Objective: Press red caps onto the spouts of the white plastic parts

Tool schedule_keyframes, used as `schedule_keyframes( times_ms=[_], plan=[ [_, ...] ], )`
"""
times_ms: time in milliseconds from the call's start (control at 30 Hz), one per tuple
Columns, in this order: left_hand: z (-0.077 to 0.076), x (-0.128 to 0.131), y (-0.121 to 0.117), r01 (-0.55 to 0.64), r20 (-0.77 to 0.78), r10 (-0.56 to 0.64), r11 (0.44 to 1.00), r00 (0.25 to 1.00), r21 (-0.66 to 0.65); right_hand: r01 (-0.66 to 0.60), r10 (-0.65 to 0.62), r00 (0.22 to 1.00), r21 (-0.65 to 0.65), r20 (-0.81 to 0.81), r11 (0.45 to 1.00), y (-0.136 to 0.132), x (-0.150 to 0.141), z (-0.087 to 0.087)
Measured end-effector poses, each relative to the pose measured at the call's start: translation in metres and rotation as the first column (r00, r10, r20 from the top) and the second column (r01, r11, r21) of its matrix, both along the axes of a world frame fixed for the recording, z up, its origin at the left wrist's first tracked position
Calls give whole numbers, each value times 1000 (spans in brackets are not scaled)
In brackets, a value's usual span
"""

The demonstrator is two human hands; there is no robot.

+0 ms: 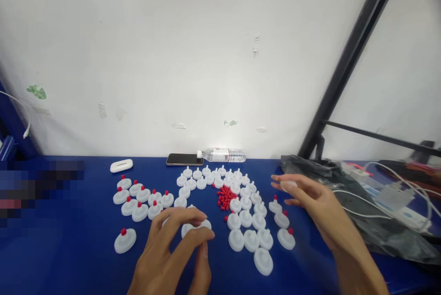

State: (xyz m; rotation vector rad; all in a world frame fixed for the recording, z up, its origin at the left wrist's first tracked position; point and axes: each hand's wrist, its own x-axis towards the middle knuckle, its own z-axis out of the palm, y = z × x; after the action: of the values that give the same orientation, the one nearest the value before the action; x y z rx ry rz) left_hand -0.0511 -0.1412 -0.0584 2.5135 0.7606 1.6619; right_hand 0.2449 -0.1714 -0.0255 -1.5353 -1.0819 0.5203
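- Although closely grouped, the left batch of capped discs [139,212] stands stems up, well to the left of the red cap pile [225,197]; one lies apart from the rest, on the person's side. Finding: leave room between rims for the fingers.
- Left hand [168,251]: poised to the left of the pile and on the person's side of it. Thumb and forefinger tips are close together, a narrow grip; whether a small part is pinched there, I cannot tell. Recommend keeping the wrist high, clear of the white discs just beyond the fingers.
- Uncapped discs [251,241]: arched around the pile, from its left, across the far side, and down its right. Lift each by the rim, singly, without nudging its neighbours.
- Right batch of capped discs [286,239]: three, in a short row to the right of the pile.
- Right hand [312,196]: right of the pile, beyond that row, fingers closed on what appears to be a pale disc [288,184]. No cap is discernible on it. In my judgement, it should be kept level, gripped lightly, and lowered base first.
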Motion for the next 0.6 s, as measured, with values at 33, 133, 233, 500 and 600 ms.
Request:
schedule_keyframes(
  times_ms=[33, 133, 233, 500, 600],
  plan=[
    [0, 0, 0, 4, 2, -4, 1000, 1000, -6, 28, -26, 998, -40, 53, 999, 1, 2, 0],
    [-1, 0, 0, 19, 1, -19, 999, 1000, -43, 98, -70, 975, -128, 210, 987, 4, 8, -4],
    [-1, 0, 1, 19, -23, -21, 998, 1000, -53, 50, 12, 961, -216, 275, 975, 6, 12, -9],
    [-1, -1, 1, 7, -63, -11, 998, 998, -57, 34, 47, 919, -196, 391, 980, 12, 24, -24],
    [-2, 0, 1, 16, -69, -21, 997, 997, -74, 27, 57, 911, -195, 408, 980, 11, 28, -26]
  ],
)
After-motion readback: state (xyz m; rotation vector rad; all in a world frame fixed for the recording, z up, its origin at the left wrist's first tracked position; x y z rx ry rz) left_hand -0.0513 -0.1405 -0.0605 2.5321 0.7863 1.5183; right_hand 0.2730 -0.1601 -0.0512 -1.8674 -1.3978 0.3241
